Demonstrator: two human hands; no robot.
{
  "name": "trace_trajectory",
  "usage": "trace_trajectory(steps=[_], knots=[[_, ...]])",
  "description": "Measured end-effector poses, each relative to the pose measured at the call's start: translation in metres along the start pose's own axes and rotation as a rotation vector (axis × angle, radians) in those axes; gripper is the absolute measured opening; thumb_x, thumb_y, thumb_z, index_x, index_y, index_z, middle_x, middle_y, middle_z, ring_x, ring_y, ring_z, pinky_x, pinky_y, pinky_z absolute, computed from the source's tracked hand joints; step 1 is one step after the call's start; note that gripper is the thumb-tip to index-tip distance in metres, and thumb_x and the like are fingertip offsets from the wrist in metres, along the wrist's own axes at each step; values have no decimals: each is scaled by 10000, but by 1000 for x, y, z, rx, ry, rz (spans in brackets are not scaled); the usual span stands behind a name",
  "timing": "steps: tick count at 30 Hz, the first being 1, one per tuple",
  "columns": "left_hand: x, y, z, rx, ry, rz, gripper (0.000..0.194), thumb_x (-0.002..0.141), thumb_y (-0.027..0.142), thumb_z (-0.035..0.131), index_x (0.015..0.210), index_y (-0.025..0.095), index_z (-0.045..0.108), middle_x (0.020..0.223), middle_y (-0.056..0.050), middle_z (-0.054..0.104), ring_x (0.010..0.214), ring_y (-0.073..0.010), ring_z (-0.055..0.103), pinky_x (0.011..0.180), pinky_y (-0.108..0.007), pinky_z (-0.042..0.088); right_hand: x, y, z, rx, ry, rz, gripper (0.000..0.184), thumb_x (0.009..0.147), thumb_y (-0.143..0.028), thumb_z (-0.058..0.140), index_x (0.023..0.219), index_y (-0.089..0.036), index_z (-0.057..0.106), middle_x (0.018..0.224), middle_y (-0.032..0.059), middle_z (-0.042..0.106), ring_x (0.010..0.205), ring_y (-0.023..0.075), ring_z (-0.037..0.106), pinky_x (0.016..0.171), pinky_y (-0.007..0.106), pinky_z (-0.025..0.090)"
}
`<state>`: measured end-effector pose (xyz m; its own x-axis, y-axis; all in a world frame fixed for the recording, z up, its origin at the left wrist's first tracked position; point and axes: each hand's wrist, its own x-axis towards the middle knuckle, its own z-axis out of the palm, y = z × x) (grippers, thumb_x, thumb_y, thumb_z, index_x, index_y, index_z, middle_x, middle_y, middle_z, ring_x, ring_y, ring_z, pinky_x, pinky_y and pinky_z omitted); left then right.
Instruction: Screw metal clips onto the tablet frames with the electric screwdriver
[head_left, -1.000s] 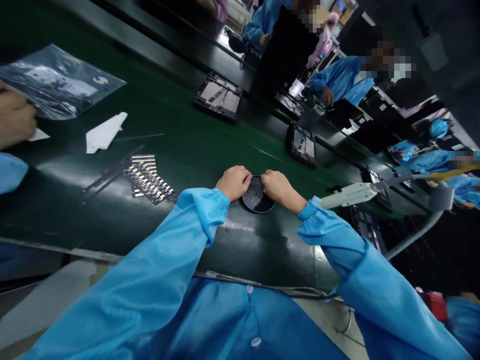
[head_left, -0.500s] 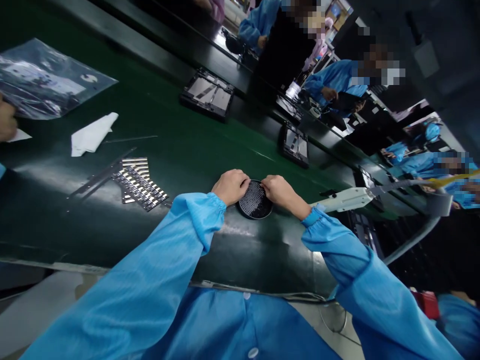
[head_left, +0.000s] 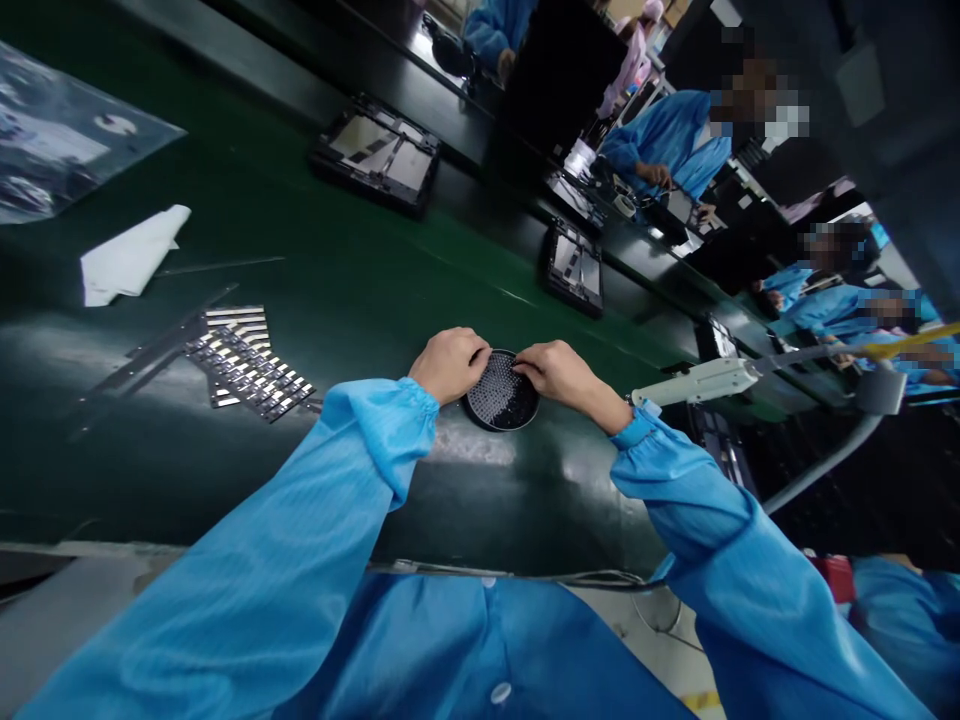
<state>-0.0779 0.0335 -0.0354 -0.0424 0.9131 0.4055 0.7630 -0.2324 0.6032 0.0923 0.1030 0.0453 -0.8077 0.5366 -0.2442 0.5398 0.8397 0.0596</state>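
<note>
A round black dish point(head_left: 501, 392) with a dotted, perforated-looking surface lies on the green bench in front of me. Small dark pieces cover part of it, too tiny to name. My left hand point(head_left: 448, 365) is closed at the dish's left rim, thumb and fingers against the edge. From the upper right, my right hand point(head_left: 559, 372) reaches over the rim with thumb and fingertips pinched together just above the surface. Whatever sits between those fingertips is too small to tell.
Flat metal-striped strips point(head_left: 251, 360) lie left of the dish, with a white cloth point(head_left: 135, 255) and a clear plastic bag point(head_left: 75, 135) beyond. A white handheld tool point(head_left: 694, 382) is near my right wrist. Device trays point(head_left: 379, 155) stand behind; co-workers point(head_left: 664, 145) sit across.
My view has shifted, so the bench items appear farther left. My right fingertips have moved slightly inward over the dish. Another person's hand at the left edge has gone out of view.
</note>
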Motion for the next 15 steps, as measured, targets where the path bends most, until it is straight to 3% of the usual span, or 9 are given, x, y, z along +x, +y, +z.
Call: trace_trajectory(steps=[7, 15], knots=[[0, 0, 0, 2, -5, -8, 264, 883, 242, 476, 872, 150, 723, 865, -89, 706, 852, -219, 644, 810, -350, 503, 2, -13, -3, -175, -75, 84, 285, 944, -223, 441, 979, -143, 713, 984, 128, 685, 850, 223, 631, 680, 306, 386], [0, 0, -1, -23, -2, -7, 261, 878, 252, 474, 855, 167, 719, 830, -73, 686, 821, -203, 625, 790, -334, 491, -1, -10, -5, -111, -51, 85, 263, 938, -240, 459, 1008, -179, 705, 1003, 90, 677, 893, 213, 616, 679, 301, 386]])
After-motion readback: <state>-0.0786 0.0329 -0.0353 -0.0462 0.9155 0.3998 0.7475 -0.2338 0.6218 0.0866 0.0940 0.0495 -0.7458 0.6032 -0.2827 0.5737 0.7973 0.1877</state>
